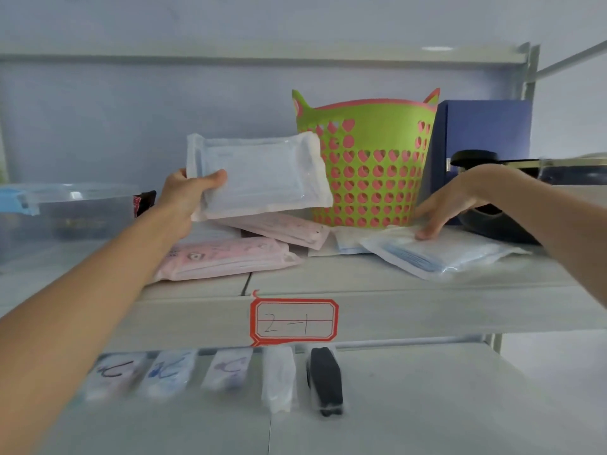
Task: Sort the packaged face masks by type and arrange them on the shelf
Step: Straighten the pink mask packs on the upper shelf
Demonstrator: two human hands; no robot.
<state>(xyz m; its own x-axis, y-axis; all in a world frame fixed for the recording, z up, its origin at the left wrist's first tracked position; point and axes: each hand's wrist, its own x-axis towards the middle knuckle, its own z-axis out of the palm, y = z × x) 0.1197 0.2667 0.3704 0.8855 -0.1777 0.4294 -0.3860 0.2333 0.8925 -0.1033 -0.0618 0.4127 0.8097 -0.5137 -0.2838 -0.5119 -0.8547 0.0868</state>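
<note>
On the white shelf (394, 284) mid-frame, sorting's looking barely halfway: left hand (184, 195) is gripping a white mask pack (262, 175) aloft, right hand (440, 215) is pressing flat-fingered on a blue pack (437, 254), pink packs (226, 257) are still lying jumbled.

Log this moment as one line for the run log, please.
left hand: holds white mask pack lifted | right hand: fingers on blue mask pack | pink mask packs: lying on shelf
</note>
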